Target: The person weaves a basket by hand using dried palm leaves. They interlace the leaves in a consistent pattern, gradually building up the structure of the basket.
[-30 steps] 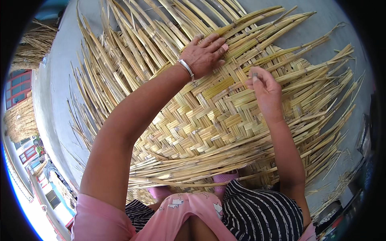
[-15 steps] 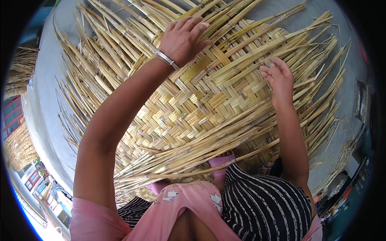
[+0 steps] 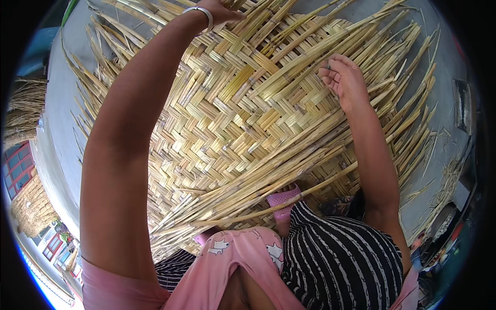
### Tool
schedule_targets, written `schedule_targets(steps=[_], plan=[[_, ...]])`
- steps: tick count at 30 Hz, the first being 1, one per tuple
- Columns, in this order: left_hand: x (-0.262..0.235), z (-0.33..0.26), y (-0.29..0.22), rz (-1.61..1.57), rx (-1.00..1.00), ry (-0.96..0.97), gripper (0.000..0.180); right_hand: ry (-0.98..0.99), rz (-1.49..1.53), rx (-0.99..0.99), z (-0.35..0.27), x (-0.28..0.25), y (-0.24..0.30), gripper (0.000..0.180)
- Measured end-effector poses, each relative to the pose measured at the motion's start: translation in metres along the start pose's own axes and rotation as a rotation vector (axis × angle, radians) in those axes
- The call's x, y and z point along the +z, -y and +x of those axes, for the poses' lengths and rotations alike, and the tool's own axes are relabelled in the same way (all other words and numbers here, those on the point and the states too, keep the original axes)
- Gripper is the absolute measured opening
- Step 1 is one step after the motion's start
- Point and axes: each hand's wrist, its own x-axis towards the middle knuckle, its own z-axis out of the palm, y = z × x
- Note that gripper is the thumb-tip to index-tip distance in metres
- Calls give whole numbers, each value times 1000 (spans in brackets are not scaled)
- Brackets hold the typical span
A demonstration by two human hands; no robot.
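Left hand [image 3: 217,11] has reached farther up since earlier, gripping loose reed strips [image 3: 268,20] at the woven reed mat's [image 3: 222,134] top edge; right hand [image 3: 343,80] pinches a strand. Weaving step; next tuck needs lifting alternate strips.

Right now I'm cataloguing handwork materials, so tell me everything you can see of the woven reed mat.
The woven reed mat is pale yellow to tan, made of flat dry strips plaited in a herringbone pattern. Its middle is tightly woven; at the edges, loose unwoven strips fan outward. It lies flat on a grey concrete floor. A bundle of long strips runs slantwise across its near part. The left hand presses on its far edge, the right hand rests on its right side, and the person sits at its near edge.
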Motion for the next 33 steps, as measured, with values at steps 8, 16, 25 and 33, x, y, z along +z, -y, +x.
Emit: schedule_targets(steps=[8,16,25,33], plan=[[-14,-20,5,66,157,22,53,132,340,66,19,-5,20,20],[-30,-47,-12,88,197,-9,47,182,-82,44,41,-21,33,25],[-38,-66,-27,-38,223,-41,31,475,279,-53,60,-22,41,25],[-52,-85,-34,80,167,-18,38,754,-137,-54,73,7,40,32]])
